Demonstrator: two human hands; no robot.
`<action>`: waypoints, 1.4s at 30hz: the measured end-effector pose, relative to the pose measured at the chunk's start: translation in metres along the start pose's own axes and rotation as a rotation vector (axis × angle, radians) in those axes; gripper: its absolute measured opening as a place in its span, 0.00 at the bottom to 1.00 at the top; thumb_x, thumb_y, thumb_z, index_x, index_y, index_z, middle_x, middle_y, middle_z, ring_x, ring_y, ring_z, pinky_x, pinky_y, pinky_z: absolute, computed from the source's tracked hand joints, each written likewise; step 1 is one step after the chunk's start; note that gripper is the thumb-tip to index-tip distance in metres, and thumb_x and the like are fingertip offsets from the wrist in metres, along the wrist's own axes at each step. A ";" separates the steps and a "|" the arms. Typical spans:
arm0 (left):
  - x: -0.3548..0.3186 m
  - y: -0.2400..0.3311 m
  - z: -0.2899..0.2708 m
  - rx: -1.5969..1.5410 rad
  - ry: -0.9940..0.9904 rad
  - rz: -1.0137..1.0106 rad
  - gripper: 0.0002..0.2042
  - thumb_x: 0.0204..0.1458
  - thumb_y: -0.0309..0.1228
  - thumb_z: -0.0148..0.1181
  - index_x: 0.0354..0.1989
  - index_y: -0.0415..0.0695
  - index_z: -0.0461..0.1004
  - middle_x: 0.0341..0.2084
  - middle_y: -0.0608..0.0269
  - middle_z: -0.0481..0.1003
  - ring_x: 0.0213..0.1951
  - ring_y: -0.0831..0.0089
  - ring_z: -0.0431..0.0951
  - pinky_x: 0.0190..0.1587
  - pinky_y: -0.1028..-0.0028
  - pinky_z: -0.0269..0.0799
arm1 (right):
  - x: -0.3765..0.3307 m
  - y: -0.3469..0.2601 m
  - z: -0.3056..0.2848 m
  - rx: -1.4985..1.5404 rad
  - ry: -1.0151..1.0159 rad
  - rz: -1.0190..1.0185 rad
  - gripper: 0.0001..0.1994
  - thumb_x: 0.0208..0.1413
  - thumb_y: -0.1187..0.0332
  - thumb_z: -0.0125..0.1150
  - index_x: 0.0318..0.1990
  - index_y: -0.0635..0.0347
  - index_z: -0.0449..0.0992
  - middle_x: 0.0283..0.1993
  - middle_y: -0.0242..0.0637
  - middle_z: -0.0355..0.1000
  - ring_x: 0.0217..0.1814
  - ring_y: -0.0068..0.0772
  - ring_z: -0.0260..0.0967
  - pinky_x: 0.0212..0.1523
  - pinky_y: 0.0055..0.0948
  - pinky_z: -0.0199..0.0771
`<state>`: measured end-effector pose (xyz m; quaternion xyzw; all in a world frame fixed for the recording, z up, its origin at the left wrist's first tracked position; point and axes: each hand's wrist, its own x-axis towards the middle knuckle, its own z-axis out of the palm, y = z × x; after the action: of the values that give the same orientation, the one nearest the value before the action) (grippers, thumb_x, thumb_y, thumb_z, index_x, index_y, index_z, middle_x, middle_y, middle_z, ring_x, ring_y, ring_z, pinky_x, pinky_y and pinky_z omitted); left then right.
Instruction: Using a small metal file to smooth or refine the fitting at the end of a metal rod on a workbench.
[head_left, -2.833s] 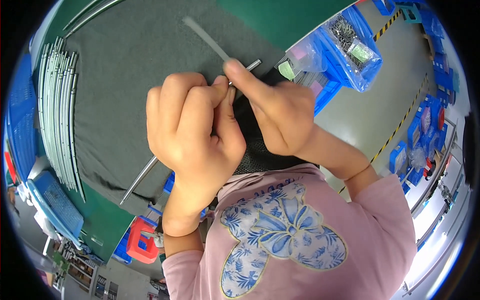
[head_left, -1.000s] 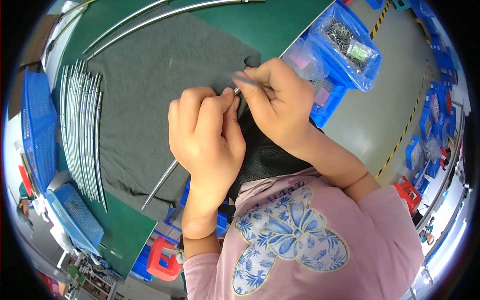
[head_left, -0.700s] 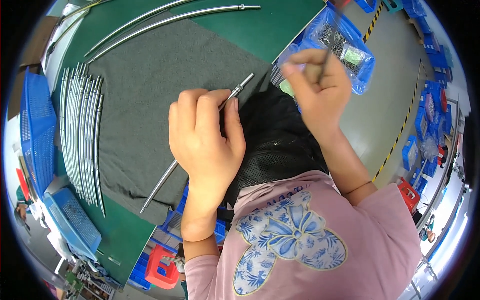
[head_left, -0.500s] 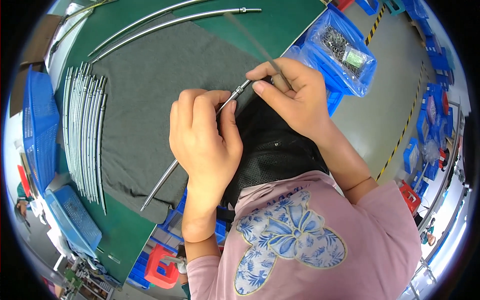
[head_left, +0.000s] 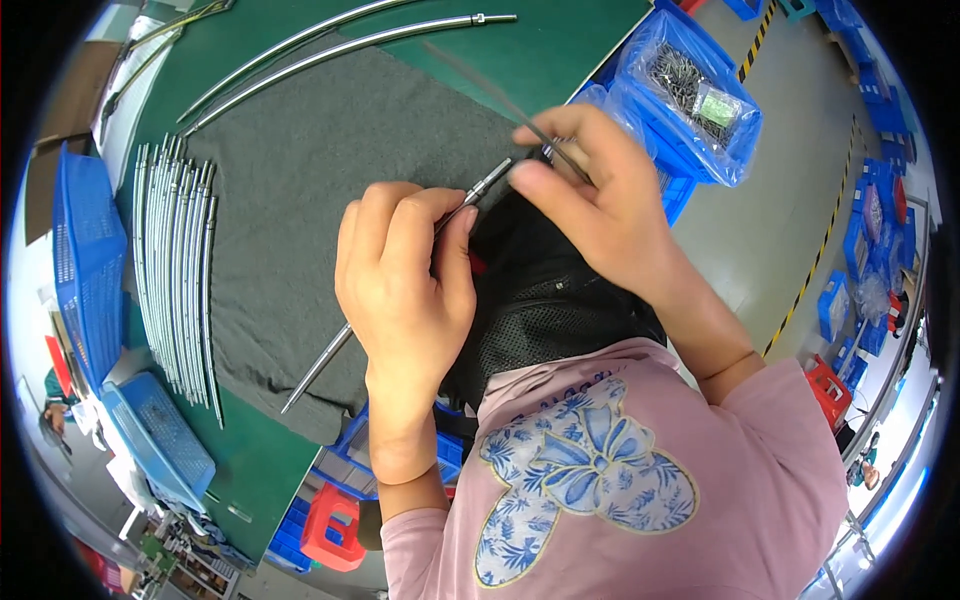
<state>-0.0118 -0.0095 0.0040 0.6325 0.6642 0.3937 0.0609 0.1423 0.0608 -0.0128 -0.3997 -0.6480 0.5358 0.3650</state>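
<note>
Both hands meet at one thin metal rod (head_left: 400,290): I see my left hand (head_left: 405,290) clenched round its middle, my right hand (head_left: 590,195) pinching a slim dark strip (head_left: 540,135) at its upper tip. Beneath them lies a grey mat (head_left: 290,190); left of it, a row of curved rods (head_left: 175,270); beyond my right hand, a blue bin (head_left: 700,95).

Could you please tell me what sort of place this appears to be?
Probably a factory assembly bench: a green work table with a row of metal rods, blue parts bins, and yellow-black floor marking.
</note>
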 end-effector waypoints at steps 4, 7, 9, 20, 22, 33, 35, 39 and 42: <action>0.000 0.000 0.000 0.051 0.021 0.026 0.05 0.40 0.21 0.65 0.26 0.42 0.75 0.25 0.63 0.70 0.26 0.65 0.69 0.29 0.69 0.66 | -0.028 0.001 0.005 0.016 0.020 0.054 0.04 0.61 0.72 0.50 0.38 0.64 0.68 0.26 0.39 0.72 0.24 0.29 0.70 0.26 0.26 0.66; 0.000 -0.001 0.000 0.064 0.034 0.060 0.06 0.40 0.22 0.66 0.27 0.42 0.76 0.24 0.63 0.70 0.26 0.65 0.69 0.28 0.69 0.65 | -0.038 0.007 0.014 0.067 -0.021 0.080 0.05 0.62 0.72 0.48 0.39 0.64 0.68 0.31 0.41 0.74 0.30 0.38 0.75 0.31 0.28 0.70; 0.001 -0.002 0.000 0.070 0.033 0.071 0.06 0.40 0.22 0.66 0.27 0.43 0.76 0.24 0.63 0.70 0.26 0.66 0.69 0.28 0.69 0.65 | -0.038 0.006 0.018 0.072 -0.066 0.039 0.08 0.66 0.70 0.42 0.40 0.64 0.66 0.20 0.22 0.55 0.20 0.10 0.47 0.21 0.18 0.48; 0.000 -0.005 0.003 0.105 0.067 0.134 0.07 0.38 0.22 0.67 0.27 0.43 0.77 0.24 0.65 0.69 0.24 0.67 0.68 0.25 0.71 0.64 | -0.035 0.004 0.025 -0.047 -0.034 0.076 0.10 0.64 0.70 0.47 0.33 0.64 0.71 0.18 0.24 0.60 0.19 0.11 0.52 0.20 0.19 0.52; 0.001 -0.005 0.004 0.069 0.084 0.154 0.08 0.36 0.20 0.67 0.27 0.43 0.77 0.24 0.64 0.70 0.24 0.67 0.67 0.25 0.71 0.64 | -0.034 0.000 0.023 -0.127 -0.011 0.040 0.10 0.64 0.70 0.48 0.31 0.64 0.72 0.18 0.26 0.62 0.19 0.12 0.55 0.21 0.19 0.54; 0.001 -0.004 0.004 0.049 0.076 0.130 0.08 0.36 0.19 0.66 0.25 0.42 0.75 0.24 0.66 0.70 0.24 0.67 0.67 0.24 0.71 0.64 | -0.019 -0.017 0.018 -0.099 -0.113 0.183 0.09 0.59 0.69 0.52 0.29 0.62 0.73 0.23 0.44 0.73 0.24 0.44 0.74 0.23 0.34 0.69; 0.002 -0.004 0.003 0.054 0.064 0.135 0.08 0.36 0.19 0.67 0.25 0.42 0.75 0.24 0.66 0.70 0.24 0.68 0.67 0.24 0.71 0.64 | -0.020 -0.012 0.023 -0.100 -0.101 0.199 0.09 0.59 0.69 0.53 0.29 0.62 0.73 0.22 0.44 0.73 0.25 0.45 0.74 0.23 0.35 0.69; 0.003 -0.005 0.004 0.067 0.074 0.154 0.08 0.37 0.20 0.66 0.25 0.42 0.75 0.24 0.66 0.70 0.24 0.68 0.68 0.25 0.72 0.65 | -0.032 -0.006 0.018 -0.170 -0.090 0.112 0.12 0.64 0.69 0.48 0.28 0.63 0.70 0.14 0.26 0.59 0.17 0.14 0.54 0.18 0.22 0.53; 0.001 -0.005 0.003 0.068 0.058 0.166 0.07 0.37 0.20 0.66 0.25 0.42 0.75 0.24 0.65 0.70 0.24 0.68 0.68 0.25 0.72 0.65 | -0.023 -0.013 0.021 0.038 -0.107 0.283 0.11 0.60 0.68 0.52 0.28 0.63 0.74 0.21 0.40 0.73 0.22 0.37 0.73 0.22 0.29 0.67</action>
<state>-0.0146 -0.0069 -0.0010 0.6755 0.6240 0.3926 -0.0129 0.1315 0.0304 -0.0046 -0.4507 -0.5935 0.6147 0.2583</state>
